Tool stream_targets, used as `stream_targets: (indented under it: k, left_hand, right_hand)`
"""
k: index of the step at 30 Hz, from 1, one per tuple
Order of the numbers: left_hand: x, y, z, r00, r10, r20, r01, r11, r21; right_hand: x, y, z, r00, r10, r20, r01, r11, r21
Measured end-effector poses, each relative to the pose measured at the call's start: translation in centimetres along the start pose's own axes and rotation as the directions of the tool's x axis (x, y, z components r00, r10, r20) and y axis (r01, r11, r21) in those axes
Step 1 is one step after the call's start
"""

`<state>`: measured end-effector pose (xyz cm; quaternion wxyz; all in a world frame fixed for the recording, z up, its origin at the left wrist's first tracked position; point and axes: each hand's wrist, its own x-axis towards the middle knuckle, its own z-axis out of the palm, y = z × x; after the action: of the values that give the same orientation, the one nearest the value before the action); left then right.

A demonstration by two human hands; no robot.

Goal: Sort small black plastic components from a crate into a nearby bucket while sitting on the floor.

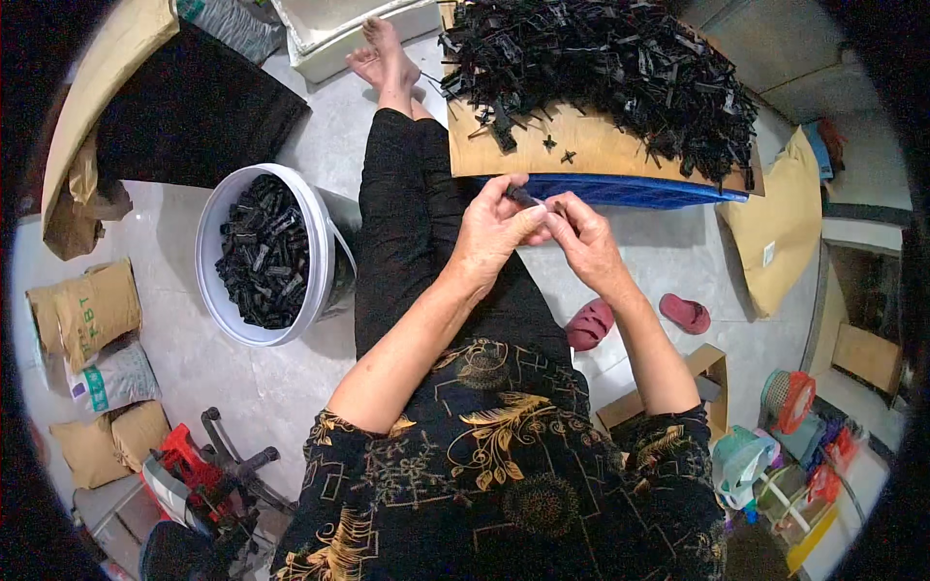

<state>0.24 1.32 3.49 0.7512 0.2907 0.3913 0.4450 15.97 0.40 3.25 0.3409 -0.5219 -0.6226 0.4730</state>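
Observation:
Above my lap, just short of the table edge, my two hands meet. In my left hand [494, 225] a small black plastic part [520, 196] is pinched between thumb and fingers. My right hand [578, 235] is closed, its thumb and fingertips pressed together close to the left thumb; what they grip, if anything, is too small to make out. Beyond the hands, a big heap of black plastic parts [591, 77] covers most of the wooden tabletop [523, 136]. Left of my legs, a white bucket [205, 250] holds many similar black pieces [262, 254].
Two small cross-shaped black parts [569, 156] lie near the table's front edge. Maroon slippers [685, 314] and an open cardboard box [712, 363] are on the floor at right. A large tan paper sack [775, 228] leans beside the table. Several sacks [92, 310] line the left side.

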Motion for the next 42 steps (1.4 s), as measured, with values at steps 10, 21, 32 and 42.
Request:
stream_targets:
  k: [10,21,32,42]
  left_hand:
    - [-0.5,-1.3,-1.7,0.997,-0.011,-0.079,0.019,0.994,0.105]
    - [-1.2,-0.7,-3.2,0.993,0.104,-0.056,-0.058,0.839,0.540]
    - [-1.1,-1.0,-3.9,0.908,0.408,0.094,-0.267,0.389,0.882]
    - [-1.5,1.1,-3.8,0.991,0.117,-0.065,-0.113,0.992,0.061]
  right_hand:
    - [0.3,-1.3,1.4,0.998,0.063,-0.021,-0.061,0.995,0.073]
    - [1.5,-1.3,2.6,0.959,0.113,0.261,-0.087,0.990,-0.109]
    - [1.2,-0.2,5.4,0.997,0.040,0.063,-0.031,0.990,-0.135]
    - [0.6,-0.7,3.8,0.976,0.215,0.041,-0.216,0.911,0.350]
